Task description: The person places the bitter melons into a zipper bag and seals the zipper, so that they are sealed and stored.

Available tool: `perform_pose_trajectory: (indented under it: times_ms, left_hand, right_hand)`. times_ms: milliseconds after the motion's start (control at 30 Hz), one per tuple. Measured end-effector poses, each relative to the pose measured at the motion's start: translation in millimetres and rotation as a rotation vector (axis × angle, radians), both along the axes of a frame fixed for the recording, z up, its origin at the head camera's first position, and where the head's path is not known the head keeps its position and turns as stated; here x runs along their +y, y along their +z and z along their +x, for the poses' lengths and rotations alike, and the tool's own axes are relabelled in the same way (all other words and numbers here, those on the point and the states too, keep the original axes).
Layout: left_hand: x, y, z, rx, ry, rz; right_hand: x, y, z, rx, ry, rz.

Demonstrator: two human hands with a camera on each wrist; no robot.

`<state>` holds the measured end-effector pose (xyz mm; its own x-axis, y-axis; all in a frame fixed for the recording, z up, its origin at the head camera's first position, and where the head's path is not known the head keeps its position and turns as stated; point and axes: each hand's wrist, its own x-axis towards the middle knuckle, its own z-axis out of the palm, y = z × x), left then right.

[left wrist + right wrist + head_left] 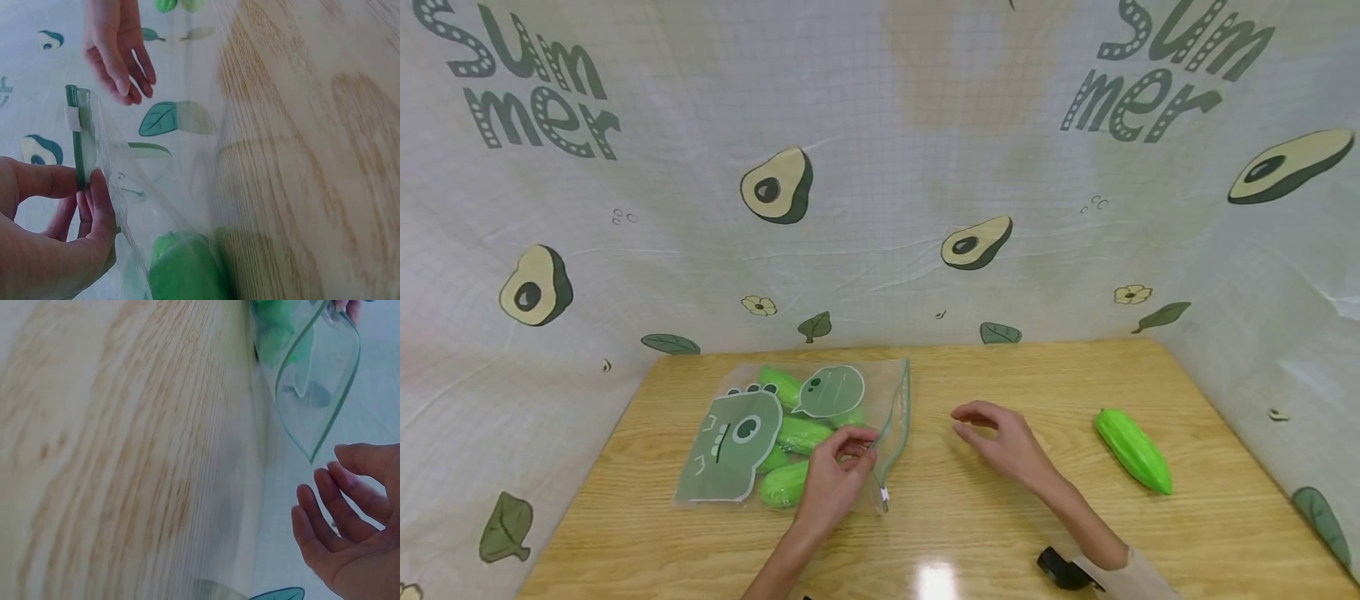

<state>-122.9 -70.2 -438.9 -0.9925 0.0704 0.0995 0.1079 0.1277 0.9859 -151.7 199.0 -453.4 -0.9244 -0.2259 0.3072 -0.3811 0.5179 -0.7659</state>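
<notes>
A clear zip bag (pixel 887 392) printed with a green cartoon monster lies on the left of the table, several long green vegetables (pixel 801 434) inside it. Between thumb and fingers, my left hand (pixel 838 475) pinches the green zip edge, not far from the white slider (pixel 72 119). The bag's mouth (pixel 319 381) gapes in the right wrist view. My right hand (pixel 1003 442) is off to the right of the mouth, fingers loosely bent and holding nothing. Farther right lies one loose bright green ridged vegetable (pixel 1133 451), pointed at its end.
The wooden table (pixel 1000 375) ends against a hanging cloth (pixel 880 283) printed with avocados and leaves, which also encloses both sides. A black device (pixel 1063 569) sits on my right wrist by the sleeve.
</notes>
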Motion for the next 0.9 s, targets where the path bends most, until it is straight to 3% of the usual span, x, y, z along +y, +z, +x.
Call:
perform_pose_trajectory:
  times_ms: [900]
  left_hand:
    - [1.1, 0.6, 2.3, -0.027, -0.002, 0.011]
  right_hand:
    - [39, 0.1, 18.9, 0.009, -0.120, 0.060]
